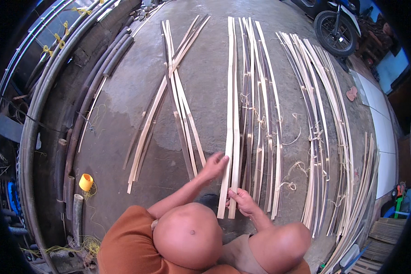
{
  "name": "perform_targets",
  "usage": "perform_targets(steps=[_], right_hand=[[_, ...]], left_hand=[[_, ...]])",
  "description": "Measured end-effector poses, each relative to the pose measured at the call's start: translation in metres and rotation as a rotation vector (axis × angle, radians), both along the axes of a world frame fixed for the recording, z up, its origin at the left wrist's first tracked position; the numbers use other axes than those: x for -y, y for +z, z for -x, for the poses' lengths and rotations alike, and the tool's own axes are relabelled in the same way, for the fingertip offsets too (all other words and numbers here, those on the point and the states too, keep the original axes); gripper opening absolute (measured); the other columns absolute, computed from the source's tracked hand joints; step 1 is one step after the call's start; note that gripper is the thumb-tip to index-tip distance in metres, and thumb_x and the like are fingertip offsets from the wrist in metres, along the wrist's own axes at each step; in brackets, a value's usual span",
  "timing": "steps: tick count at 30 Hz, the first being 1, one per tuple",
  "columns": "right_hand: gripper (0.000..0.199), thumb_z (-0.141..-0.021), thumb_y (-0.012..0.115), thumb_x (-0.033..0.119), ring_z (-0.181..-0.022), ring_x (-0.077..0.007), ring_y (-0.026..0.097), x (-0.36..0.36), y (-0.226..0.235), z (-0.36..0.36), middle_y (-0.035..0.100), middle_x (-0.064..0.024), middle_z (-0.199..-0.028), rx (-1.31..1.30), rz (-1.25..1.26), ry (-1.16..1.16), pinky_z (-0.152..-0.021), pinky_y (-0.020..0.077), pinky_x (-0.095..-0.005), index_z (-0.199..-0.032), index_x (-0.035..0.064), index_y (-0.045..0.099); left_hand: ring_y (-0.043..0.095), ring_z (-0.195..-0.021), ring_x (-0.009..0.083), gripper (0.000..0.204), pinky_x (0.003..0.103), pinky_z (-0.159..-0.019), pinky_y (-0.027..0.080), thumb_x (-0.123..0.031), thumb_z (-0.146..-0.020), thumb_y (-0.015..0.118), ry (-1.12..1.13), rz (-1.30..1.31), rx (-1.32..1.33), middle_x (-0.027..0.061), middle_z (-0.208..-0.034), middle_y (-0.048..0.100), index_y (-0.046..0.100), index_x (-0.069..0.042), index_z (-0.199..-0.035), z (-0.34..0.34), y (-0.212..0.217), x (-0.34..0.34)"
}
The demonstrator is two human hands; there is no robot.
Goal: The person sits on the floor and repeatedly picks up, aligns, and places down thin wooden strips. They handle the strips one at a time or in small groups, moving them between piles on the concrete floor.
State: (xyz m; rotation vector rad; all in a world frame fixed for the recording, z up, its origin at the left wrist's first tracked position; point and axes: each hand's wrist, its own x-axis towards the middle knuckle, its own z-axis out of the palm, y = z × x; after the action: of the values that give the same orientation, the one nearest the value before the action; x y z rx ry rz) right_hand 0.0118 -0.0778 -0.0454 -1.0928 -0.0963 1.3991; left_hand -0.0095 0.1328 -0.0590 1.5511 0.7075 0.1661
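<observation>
Two long pale split bamboo strips (233,82) run side by side away from me, their near ends just in front of my knees. My left hand (214,166) is at the edge of the left strip, a fingertip over its face; its upper fingers are slightly blurred. Lower down, my right hand (243,202) pinches the right strip near its close end, thumb on top. Just right of these strips lies a bundle of pale and dark bamboo strips (259,123), tied with thin cord.
Crossed bamboo strips (170,73) lie on the concrete floor (123,82) to the left. More tied bundles (316,114) lie right. Poles (89,86) line the left side, near a yellow roll (86,182). A motorcycle wheel (335,34) stands far right.
</observation>
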Motion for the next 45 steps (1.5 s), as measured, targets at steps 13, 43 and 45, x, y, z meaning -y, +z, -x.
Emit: perform_targets(steps=[13,43,45], right_hand=[[0.041,-0.098,0.053,0.041,-0.075,-0.0464,0.061,-0.012,0.021,0.019,0.062,-0.0252,-0.074,1.131,0.022,0.25,-0.061,0.0481,-0.0489,-0.091,0.0005,0.052],[0.019,-0.101,0.051,0.023,-0.062,-0.0106,0.06,0.073,-0.012,-0.061,0.061,-0.0047,-0.077,0.414,0.46,-0.089,-0.054,0.0516,-0.0253,-0.097,0.0048,0.055],[0.019,-0.101,0.051,0.024,-0.062,-0.0102,0.059,0.101,-0.012,-0.054,0.061,-0.0044,-0.077,0.395,0.437,-0.178,-0.054,0.0511,-0.0249,-0.096,0.005,0.054]], left_hand=[[0.064,-0.086,0.0401,0.034,0.045,-0.076,0.048,-0.031,-0.096,0.053,0.386,-1.047,-0.223,0.0237,-0.09,0.066,0.068,-0.001,-0.103,0.12,0.009,-0.264],[0.066,-0.09,0.0266,0.043,0.036,-0.083,0.052,-0.029,-0.094,0.06,0.138,-0.478,-0.066,0.0173,-0.096,0.068,0.055,0.006,-0.118,0.025,-0.02,-0.086],[0.067,-0.09,0.0299,0.047,0.038,-0.082,0.052,-0.033,-0.093,0.061,-0.07,-0.442,-0.192,0.0202,-0.096,0.068,0.056,0.006,-0.119,0.005,-0.008,-0.055]])
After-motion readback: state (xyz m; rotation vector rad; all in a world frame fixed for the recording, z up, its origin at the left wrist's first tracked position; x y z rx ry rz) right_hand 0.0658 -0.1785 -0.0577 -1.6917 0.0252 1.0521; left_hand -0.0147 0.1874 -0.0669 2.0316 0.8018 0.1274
